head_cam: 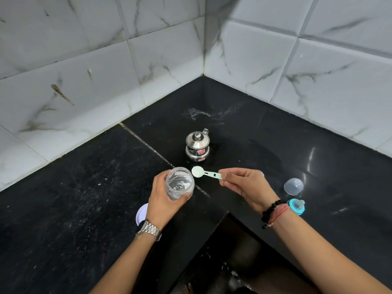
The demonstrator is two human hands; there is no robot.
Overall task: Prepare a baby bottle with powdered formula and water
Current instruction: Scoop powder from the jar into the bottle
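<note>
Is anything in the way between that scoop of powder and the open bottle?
Nothing visible. The right hand holds the scoop with its bowl just beside the bottle rim; the left hand grips the bottle, whose mouth is uncovered.

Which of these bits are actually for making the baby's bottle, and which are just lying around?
For the job:
- clear bottle, in left hand
- green scoop, in right hand
- teal teat ring
- clear cap

Unclear purpose:
- steel lidded pot
- white lid
</note>
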